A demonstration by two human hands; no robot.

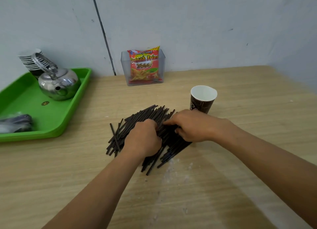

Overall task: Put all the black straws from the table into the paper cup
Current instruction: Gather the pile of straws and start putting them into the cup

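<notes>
A flat pile of several black straws (pixel 147 115) lies on the wooden table (pixel 248 126) in the middle of the view. My left hand (pixel 143 138) sits on the pile's left half, its fingers curled down into the straws. My right hand (pixel 190 125) lies on the right half, fingers curled around a bunch of straws, thumb tucked under. A brown paper cup (pixel 202 99) with a white inside stands upright just behind my right hand; no straws show in it.
A green tray (pixel 56 119) at the left holds a metal kettle (pixel 58 84), a stack of paper cups (pixel 32 61) and a plastic-wrapped bundle (pixel 15 124). A clear box with a French fries snack bag (pixel 145 66) stands against the wall behind the pile.
</notes>
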